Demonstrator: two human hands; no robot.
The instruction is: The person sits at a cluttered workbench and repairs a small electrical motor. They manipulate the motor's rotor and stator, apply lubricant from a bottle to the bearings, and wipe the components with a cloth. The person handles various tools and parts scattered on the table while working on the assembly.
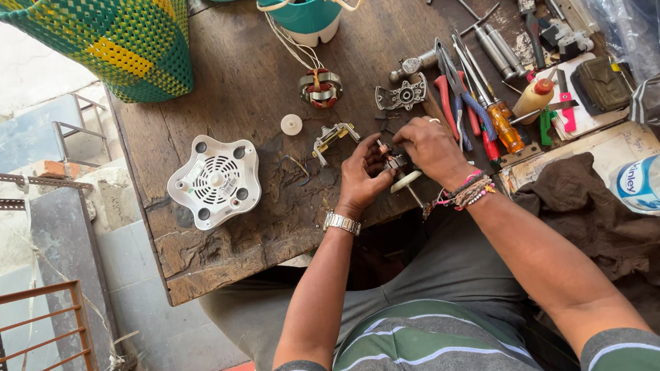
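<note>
Motor rotor [397,163] with its white disc sits pinched between both my hands at frame centre, my left hand [362,178] steadying it while my right hand [429,150] curls on top, over the wooden bench [256,88], near the pliers [458,92].

I find the view bright and evenly lit by daylight — no harsh glare on the wooden table [215,245]. Left of the table, the pale wall washes out near white. Shadows beneath the table's tools are short and soft. Focus holds sharp at the centre — edges bend slightly outward.
</note>
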